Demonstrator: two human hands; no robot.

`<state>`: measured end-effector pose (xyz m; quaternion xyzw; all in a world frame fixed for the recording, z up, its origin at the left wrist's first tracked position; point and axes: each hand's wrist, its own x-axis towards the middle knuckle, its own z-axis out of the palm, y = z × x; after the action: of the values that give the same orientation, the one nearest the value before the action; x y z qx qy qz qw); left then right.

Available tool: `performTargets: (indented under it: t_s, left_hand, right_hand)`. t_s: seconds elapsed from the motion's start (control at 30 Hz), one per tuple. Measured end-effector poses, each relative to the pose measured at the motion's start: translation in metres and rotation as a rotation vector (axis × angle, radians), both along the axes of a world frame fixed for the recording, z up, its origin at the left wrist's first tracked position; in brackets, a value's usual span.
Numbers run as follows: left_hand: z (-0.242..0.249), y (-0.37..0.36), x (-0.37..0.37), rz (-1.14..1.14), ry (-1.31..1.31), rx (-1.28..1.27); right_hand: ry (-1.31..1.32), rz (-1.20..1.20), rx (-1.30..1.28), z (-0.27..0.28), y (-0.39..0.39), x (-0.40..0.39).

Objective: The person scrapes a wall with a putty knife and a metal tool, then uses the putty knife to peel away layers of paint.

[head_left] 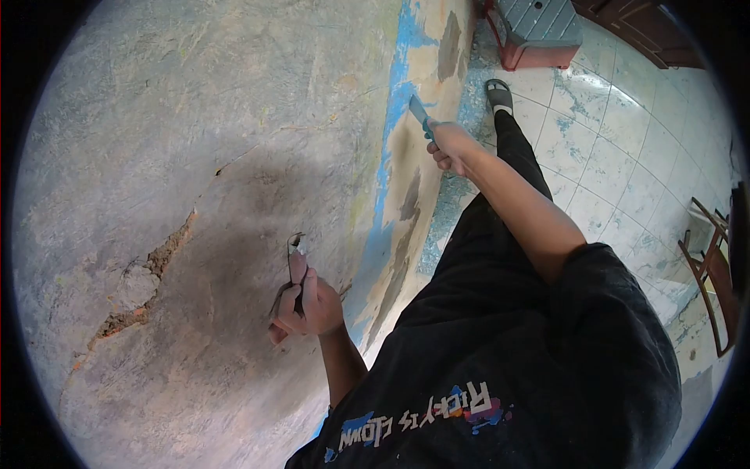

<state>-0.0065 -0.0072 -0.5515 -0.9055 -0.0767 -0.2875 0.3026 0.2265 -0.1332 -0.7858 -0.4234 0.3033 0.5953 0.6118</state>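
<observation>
My right hand [451,148] is closed round the handle of a putty knife [419,111]. Its flat blade reaches the blue paint strip [400,59] along the wall's edge. Lower down, my left hand [311,303] grips a short dusty hand tool [298,264] with a metal end and a reddish butt; its exact kind I cannot tell. That tool is in front of the bare grey wall [234,94]. To the left of it, a long broken crack [168,250] runs diagonally through the plaster, with brown rubble and a pale lump inside.
A grey-topped red step stool [539,23] stands at the top, near my sandalled foot [499,95]. Tiled floor [601,172] with scattered bluish flakes lies at the right. A wooden chair [711,273] sits at the far right, and dark brown furniture [648,27] at the top right.
</observation>
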Motion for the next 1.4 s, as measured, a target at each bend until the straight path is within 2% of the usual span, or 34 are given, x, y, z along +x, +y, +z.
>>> performTargets:
  t_s: [0.2, 0.4, 0.57, 0.67, 0.77, 0.9, 1.0, 1.1, 1.27, 1.4]
  left_hand:
    - [0.001, 0.002, -0.001, -0.008, 0.004, 0.031]
    - [0.004, -0.005, 0.005, 0.006, -0.009, -0.006]
    - [-0.009, 0.001, 0.008, -0.060, -0.025, -0.149]
    - [-0.004, -0.004, 0.025, -0.097, 0.033, -0.201]
    - [0.003, -0.012, 0.046, -0.088, 0.077, -0.189]
    - [0.003, -0.019, 0.062, -0.055, 0.094, -0.219]
    - [0.006, -0.022, 0.074, -0.046, 0.124, -0.214]
    - [0.009, -0.029, 0.086, -0.036, 0.139, -0.213]
    - [0.006, -0.023, 0.094, -0.015, 0.149, -0.196]
    - [-0.007, -0.011, 0.086, -0.013, 0.159, -0.167]
  right_hand:
    - [-0.015, -0.028, 0.040, 0.017, -0.003, -0.010]
    - [-0.128, 0.081, 0.017, 0.002, -0.007, 0.000]
    - [-0.007, 0.014, 0.030, -0.003, 0.001, 0.002]
    - [0.092, -0.037, 0.014, -0.033, 0.015, 0.009]
    - [0.196, -0.080, 0.086, -0.036, 0.017, 0.019]
    - [0.310, -0.177, 0.171, -0.010, 0.002, 0.021]
    - [0.346, -0.070, 0.199, -0.017, 0.002, 0.040]
    - [0.353, 0.030, 0.118, -0.039, 0.005, 0.048]
    - [0.433, -0.025, 0.195, -0.014, 0.000, 0.047]
    - [0.502, 0.036, 0.268, -0.028, -0.009, 0.065]
